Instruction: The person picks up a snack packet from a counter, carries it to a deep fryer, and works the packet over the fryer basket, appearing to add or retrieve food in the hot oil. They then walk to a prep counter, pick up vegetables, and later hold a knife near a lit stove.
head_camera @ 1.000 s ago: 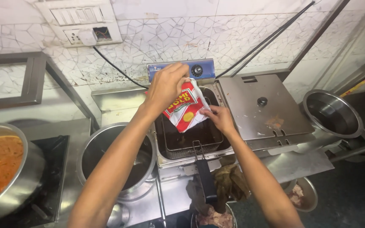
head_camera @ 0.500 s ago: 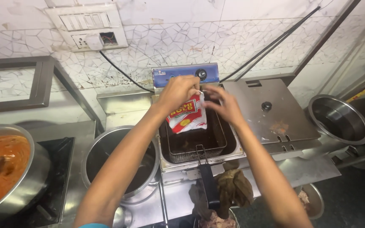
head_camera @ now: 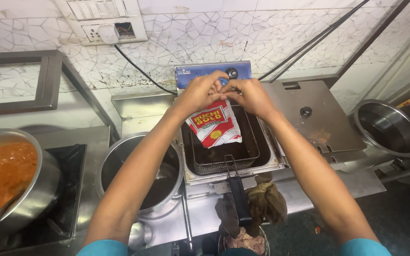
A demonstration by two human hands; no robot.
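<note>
While left hand and right hand pinch pouch top | hangs inside fryer rim | basket beneath

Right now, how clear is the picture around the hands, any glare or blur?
Head view: sharp on the left hand, right hand and the red-and-white pouch they pinch above the fryer basket; soft glare on the steel bowl at right; straight lines bow towards the edges; dark at lower right.

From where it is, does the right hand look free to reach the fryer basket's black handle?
Probably not at once: the right hand and left hand both pinch the top of the red and white pouch. The path down to the basket handle itself looks unobstructed.
</note>
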